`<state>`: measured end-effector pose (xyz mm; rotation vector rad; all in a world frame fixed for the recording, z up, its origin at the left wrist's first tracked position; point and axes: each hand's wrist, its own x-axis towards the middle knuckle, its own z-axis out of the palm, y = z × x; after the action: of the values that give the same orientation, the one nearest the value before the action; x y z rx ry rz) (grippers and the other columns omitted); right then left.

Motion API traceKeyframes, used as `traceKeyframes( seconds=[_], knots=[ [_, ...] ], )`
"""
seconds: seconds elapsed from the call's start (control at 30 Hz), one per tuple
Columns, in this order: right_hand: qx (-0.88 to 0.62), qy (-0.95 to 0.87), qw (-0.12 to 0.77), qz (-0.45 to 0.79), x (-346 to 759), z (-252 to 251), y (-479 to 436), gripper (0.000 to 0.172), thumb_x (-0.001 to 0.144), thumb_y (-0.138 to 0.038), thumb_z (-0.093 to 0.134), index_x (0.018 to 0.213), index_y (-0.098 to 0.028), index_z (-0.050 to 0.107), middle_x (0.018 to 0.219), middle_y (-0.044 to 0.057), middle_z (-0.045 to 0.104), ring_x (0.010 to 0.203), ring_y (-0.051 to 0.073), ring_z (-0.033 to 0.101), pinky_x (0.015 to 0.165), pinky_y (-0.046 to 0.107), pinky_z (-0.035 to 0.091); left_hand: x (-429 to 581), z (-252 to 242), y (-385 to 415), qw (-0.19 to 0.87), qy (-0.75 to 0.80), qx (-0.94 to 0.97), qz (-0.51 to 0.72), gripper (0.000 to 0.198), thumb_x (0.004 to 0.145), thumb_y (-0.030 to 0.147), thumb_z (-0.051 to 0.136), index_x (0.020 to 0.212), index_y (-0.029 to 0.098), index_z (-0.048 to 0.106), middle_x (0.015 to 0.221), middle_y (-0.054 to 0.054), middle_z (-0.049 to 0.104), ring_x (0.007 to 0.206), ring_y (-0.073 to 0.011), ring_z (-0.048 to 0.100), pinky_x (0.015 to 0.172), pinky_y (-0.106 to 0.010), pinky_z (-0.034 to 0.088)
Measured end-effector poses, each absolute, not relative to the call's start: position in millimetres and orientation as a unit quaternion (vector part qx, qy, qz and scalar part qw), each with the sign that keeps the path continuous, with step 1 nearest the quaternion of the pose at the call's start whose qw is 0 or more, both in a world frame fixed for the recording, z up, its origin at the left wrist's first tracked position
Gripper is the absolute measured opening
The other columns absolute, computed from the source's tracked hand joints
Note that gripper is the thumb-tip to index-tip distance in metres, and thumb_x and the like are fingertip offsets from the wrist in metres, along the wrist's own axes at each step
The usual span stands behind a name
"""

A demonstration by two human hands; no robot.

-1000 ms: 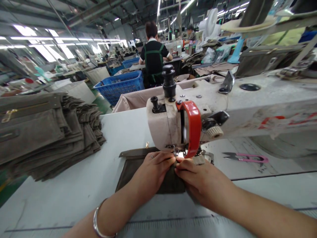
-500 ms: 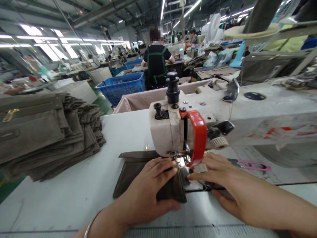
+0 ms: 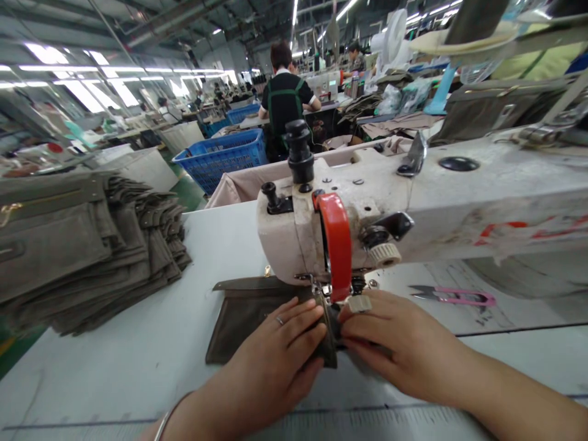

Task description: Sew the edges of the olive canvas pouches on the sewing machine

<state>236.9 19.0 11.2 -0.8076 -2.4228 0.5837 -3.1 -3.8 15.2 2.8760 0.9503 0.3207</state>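
An olive-brown fabric bag piece [image 3: 229, 324] lies under the head of a sewing machine [image 3: 285, 245], with a small gold-coloured metal fitting [image 3: 267, 271] at its far edge. My left hand [image 3: 280, 346] rests flat on the piece, fingers stretched towards the needle area. Close to the presser foot [image 3: 321, 291], my right hand [image 3: 386, 337] has its fingers and thumb closed on the right edge of the fabric. The red guard [image 3: 337, 245] partly hides the needle, and the fingers cover some of the seam.
Stacked olive-brown bag pieces [image 3: 92, 239] stand on the left of the white table [image 3: 114, 373]. Pink-handled thread snips [image 3: 459, 296] lie right of the needle. Behind the table are a cloth-lined bin [image 3: 239, 188], a blue basket [image 3: 220, 160] and a seated person [image 3: 287, 101].
My right hand has drawn its fingers together and moved left to the fabric edge, baring the snips. The left thumb has come in against the fabric. The view has shifted slightly.
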Motion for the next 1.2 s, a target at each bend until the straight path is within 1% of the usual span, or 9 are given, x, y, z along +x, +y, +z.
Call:
traceKeyframes(
  seconds=[0.1,0.2,0.33,0.4,0.6,0.77,0.9,1.1,1.2],
  knots=[
    [-0.267,-0.903,0.227,0.247,236.7,15.7,13.4,0.017,0.092,-0.014,0.048,0.096,-0.020,0.063,0.092,0.002,0.064,0.089,0.016,0.057,0.083,0.032,0.043,-0.6,13.5,-5.2,0.032,0.309,0.943,0.120,0.042,0.086,0.012,0.050,0.127,0.009,0.051,0.136,-0.013,0.054,0.133,-0.0241,0.042,0.111,-0.047,0.040],
    [-0.267,-0.910,0.208,0.241,233.8,13.5,11.7,0.017,0.091,-0.015,0.050,0.099,-0.022,0.064,0.095,0.002,0.065,0.092,0.017,0.057,0.084,0.033,0.043,2.0,14.0,-6.1,0.022,0.315,0.942,0.115,0.050,0.082,0.010,0.049,0.132,0.005,0.046,0.136,-0.015,0.053,0.133,-0.0270,0.041,0.111,-0.050,0.039],
    [-0.271,-0.923,0.194,0.192,231.3,8.2,9.8,0.011,0.090,-0.022,0.054,0.088,-0.025,0.065,0.097,0.001,0.064,0.089,0.019,0.056,0.079,0.037,0.043,0.7,17.5,-2.6,0.021,0.314,0.935,0.163,0.042,0.090,0.007,0.039,0.132,0.009,0.046,0.131,-0.012,0.058,0.127,-0.0192,0.049,0.110,-0.041,0.043],
    [-0.267,-0.928,0.187,0.178,230.5,7.0,8.1,0.009,0.089,-0.023,0.056,0.087,-0.025,0.064,0.097,0.000,0.063,0.088,0.019,0.056,0.079,0.038,0.044,0.4,18.8,-1.0,0.018,0.306,0.934,0.181,0.039,0.093,0.007,0.038,0.130,0.009,0.048,0.129,-0.011,0.060,0.125,-0.0177,0.050,0.109,-0.039,0.044],
    [-0.245,-0.943,0.164,0.155,224.9,11.0,4.7,0.009,0.087,-0.020,0.057,0.082,-0.021,0.064,0.090,0.001,0.067,0.085,0.018,0.059,0.078,0.034,0.048,7.5,12.6,-3.0,-0.044,0.274,0.951,0.138,0.031,0.095,0.012,0.039,0.120,0.007,0.057,0.121,-0.011,0.063,0.121,-0.0223,0.053,0.106,-0.039,0.047],
    [-0.262,-0.935,0.176,0.160,221.5,9.2,4.8,0.014,0.087,-0.018,0.055,0.093,-0.022,0.067,0.091,0.002,0.068,0.090,0.019,0.060,0.080,0.034,0.049,6.9,4.3,3.9,-0.050,0.261,0.957,0.113,0.031,0.094,0.011,0.043,0.123,0.005,0.054,0.124,-0.012,0.061,0.124,-0.0222,0.049,0.111,-0.039,0.043],
    [-0.274,-0.928,0.198,0.156,220.4,2.2,6.0,0.019,0.087,-0.017,0.052,0.097,-0.021,0.067,0.093,0.003,0.068,0.090,0.021,0.060,0.079,0.036,0.049,6.4,3.3,14.3,-0.044,0.265,0.958,0.100,0.031,0.093,0.013,0.051,0.123,0.007,0.053,0.122,-0.011,0.061,0.123,-0.0221,0.049,0.109,-0.038,0.045],
    [-0.284,-0.917,0.217,0.178,223.4,-0.8,6.4,0.024,0.089,-0.014,0.050,0.105,-0.022,0.065,0.098,0.002,0.067,0.092,0.021,0.059,0.084,0.039,0.047,-0.2,-8.6,16.1,-0.006,0.276,0.946,0.171,0.025,0.097,0.011,0.045,0.120,0.013,0.054,0.117,-0.004,0.063,0.119,-0.0139,0.052,0.110,-0.030,0.042],
    [-0.279,-0.914,0.215,0.200,229.1,2.5,8.2,0.023,0.091,-0.014,0.049,0.103,-0.023,0.066,0.100,0.002,0.067,0.092,0.020,0.059,0.084,0.038,0.046,-5.4,-13.0,13.3,-0.012,0.273,0.946,0.173,0.023,0.098,0.012,0.043,0.117,0.015,0.056,0.113,-0.003,0.065,0.112,-0.0118,0.057,0.105,-0.028,0.046]
  ],
)
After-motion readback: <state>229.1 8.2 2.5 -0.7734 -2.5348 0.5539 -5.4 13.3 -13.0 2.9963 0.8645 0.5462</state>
